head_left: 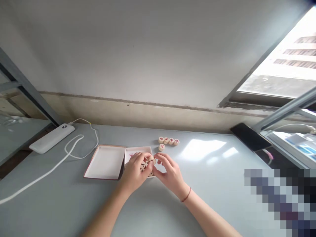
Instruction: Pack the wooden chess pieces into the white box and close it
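My left hand [137, 169] is over the open box [145, 149], its fingers curled around a wooden xiangqi piece [151, 159] with its thumb on the front. From the other side, my right hand [170, 172] reaches to the same piece, thumb and index fingertip at its right edge. More round pieces [142, 165] with dark characters lie in the box, partly covered by my left hand. Behind the box, several pieces with red characters [166, 140] form a row, and a single piece [161, 147] sits just in front of them.
The box's white lid [106, 163] lies open on the left. A white power bank [52, 138] with a white cable [53, 169] is at the far left of the grey table [202, 194]. A dark phone [250, 136] rests against the right frame. A wall stands behind.
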### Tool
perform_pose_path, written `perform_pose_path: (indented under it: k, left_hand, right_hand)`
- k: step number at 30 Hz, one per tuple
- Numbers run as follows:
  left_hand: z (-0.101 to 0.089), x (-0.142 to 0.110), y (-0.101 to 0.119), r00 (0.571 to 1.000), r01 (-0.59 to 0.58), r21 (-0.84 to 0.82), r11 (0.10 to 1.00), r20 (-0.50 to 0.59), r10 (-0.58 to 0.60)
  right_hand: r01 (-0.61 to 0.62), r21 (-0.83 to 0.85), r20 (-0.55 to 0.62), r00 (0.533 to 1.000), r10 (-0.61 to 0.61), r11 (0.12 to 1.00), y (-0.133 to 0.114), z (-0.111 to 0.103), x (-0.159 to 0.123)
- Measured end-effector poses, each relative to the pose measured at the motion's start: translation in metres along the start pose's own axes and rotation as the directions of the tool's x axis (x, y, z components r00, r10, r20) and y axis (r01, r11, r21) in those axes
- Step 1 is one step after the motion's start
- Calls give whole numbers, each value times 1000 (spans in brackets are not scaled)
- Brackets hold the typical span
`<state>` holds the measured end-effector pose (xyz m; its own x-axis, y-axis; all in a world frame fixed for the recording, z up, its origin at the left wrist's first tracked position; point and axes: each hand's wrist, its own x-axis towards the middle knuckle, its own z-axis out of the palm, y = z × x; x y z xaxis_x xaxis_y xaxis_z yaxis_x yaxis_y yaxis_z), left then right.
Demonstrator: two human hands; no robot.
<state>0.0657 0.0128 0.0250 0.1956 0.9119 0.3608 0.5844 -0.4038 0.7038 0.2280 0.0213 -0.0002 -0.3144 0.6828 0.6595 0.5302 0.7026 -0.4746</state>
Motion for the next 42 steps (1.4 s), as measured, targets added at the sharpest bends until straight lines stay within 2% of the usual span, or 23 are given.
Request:
perform_pose_path:
  k: [3, 6, 9, 11, 13, 15, 18, 21, 23, 25, 28, 30, 32, 34, 36, 38, 42]
  left_hand:
    - [5, -1, 0, 999, 31, -25, 999, -9, -31]
    - [10, -1, -1, 996, 25, -54, 998, -87, -30]
    - [10, -1, -4, 980, 59, -89, 994, -183, -74]
    - [8, -1, -6, 972, 122, -129, 984, -187, -145]
    - [7, 0, -8, 966, 158, -185, 970, -175, -190]
    - [6, 0, -10, 966, 138, -226, 964, -184, -182]
    - [7, 1, -8, 971, 66, -209, 976, -213, -111]
    - [9, 0, -4, 979, 51, -182, 982, -183, -85]
    - [12, -1, -1, 987, 71, -193, 979, -125, -96]
    - [14, -2, 1, 988, 106, -213, 971, -83, -126]
    - [15, -4, 4, 980, 174, -223, 959, -53, -190]
    - [13, -4, 4, 975, 197, -206, 959, -63, -214]
    - [9, -4, 2, 969, 202, -180, 963, -106, -223]
    - [4, -2, -1, 963, 201, -165, 966, -150, -226]
    - [-1, 0, -4, 958, 198, -164, 966, -177, -227]
    - [-4, 1, -6, 954, 197, -171, 965, -195, -229]
    - [-5, 2, -8, 955, 187, -157, 970, -202, -217]
  right_hand:
    - [27, 5, -19, 999, -27, 1000, 2, 1, 2]
    - [18, 5, -51, 999, -17, 1000, 12, -3, 4]
    - [-175, -66, -123, 978, 166, 982, 33, -13, 5]
    - [-319, -174, -135, 945, 299, 932, 51, -20, 4]
    - [-366, -272, -82, 930, 358, 890, 67, -25, 2]
    - [-348, -312, -17, 932, 361, 884, 75, -27, 1]
    - [-316, -310, -14, 945, 328, 897, 70, -26, 2]
    - [-182, -208, -26, 983, 180, 961, 46, -23, 6]
    - [-22, -110, 20, 1000, 24, 994, 25, -19, 8]
    - [92, -57, 43, 995, -89, 994, 8, -15, 8]
    - [134, -29, 16, 991, -133, 991, -1, -10, 8]
    - [65, -37, -17, 998, -66, 997, 7, -11, 7]
    - [-105, -81, -74, 992, 99, 991, 23, -14, 6]
    - [-312, -136, -126, 947, 296, 940, 43, -19, 4]
    - [-434, -191, -119, 900, 418, 880, 60, -23, 2]
    - [-477, -229, -82, 878, 471, 849, 71, -25, -1]
    - [-475, -248, -33, 875, 483, 844, 75, -23, -4]
